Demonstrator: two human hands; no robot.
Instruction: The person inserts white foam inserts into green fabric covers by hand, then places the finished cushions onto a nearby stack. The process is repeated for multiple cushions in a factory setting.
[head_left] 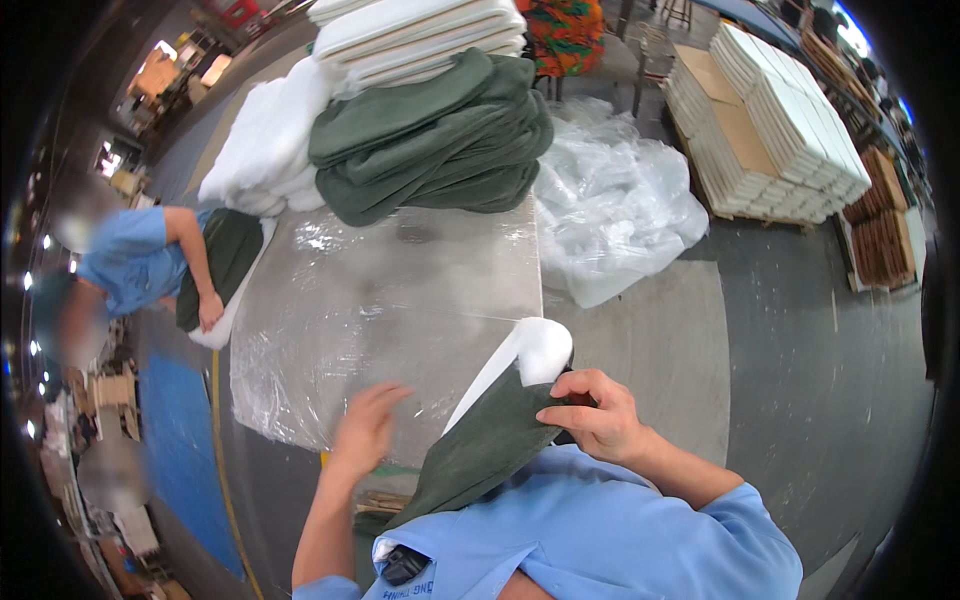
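Against my body is a dark green fabric cushion cover (482, 437), lying at a slant. White padding (546, 350) sticks out of its far end and also shows along its left edge. The thumb and fingers of my right hand (598, 415) pinch the cover's edge just below the rounded white end. My left hand (368, 428) is off to the left above the table, somewhat blurred, its fingers stretched out and holding nothing.
A plastic-wrapped table (390, 300) carries stacked green covers (430, 135), fluffy white padding (270, 130) and white slabs (420, 40). Clear plastic sheeting (620, 200) lies to its right. A co-worker (140, 255) at left handles another green cover (232, 255). A loaded pallet (765, 130) stands far right.
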